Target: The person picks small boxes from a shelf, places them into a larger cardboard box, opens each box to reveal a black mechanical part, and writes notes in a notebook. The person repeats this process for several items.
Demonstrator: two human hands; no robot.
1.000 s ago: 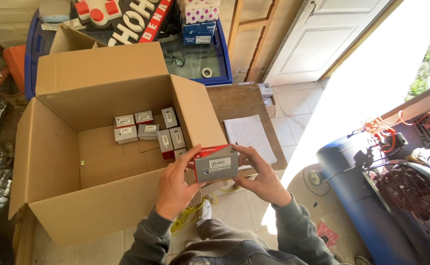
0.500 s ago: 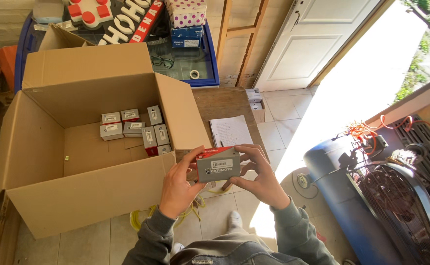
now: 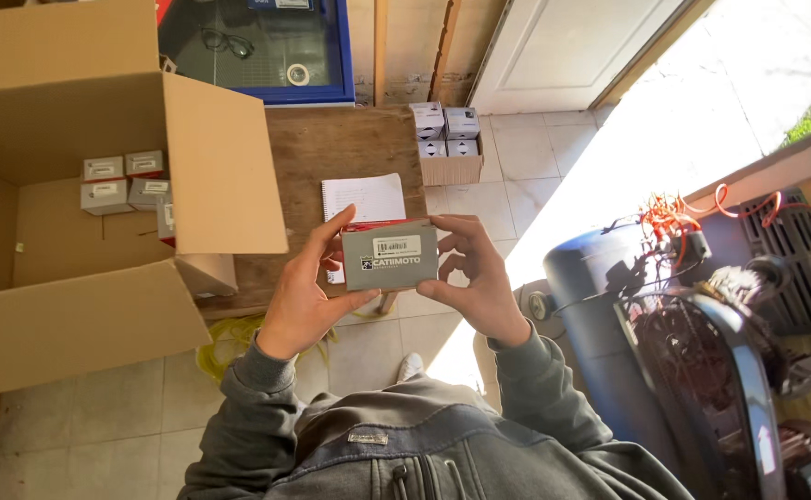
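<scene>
Hands: left hand (image 3: 302, 294) and right hand (image 3: 476, 278) each clasp one end of the small grey box (image 3: 390, 256), held up at chest height above the wooden table (image 3: 331, 153).
Large carton (image 3: 100, 213): open, at left; several like boxes (image 3: 123, 181) inside.
Notepad (image 3: 364, 197): lying on the table behind the held box.
Handling: probably light, stiff cardboard; best gripped by the short ends.

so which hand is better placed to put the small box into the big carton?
Probably the left hand: it grips the small grey box on the side nearest the open carton; the right hand is farther away.
</scene>
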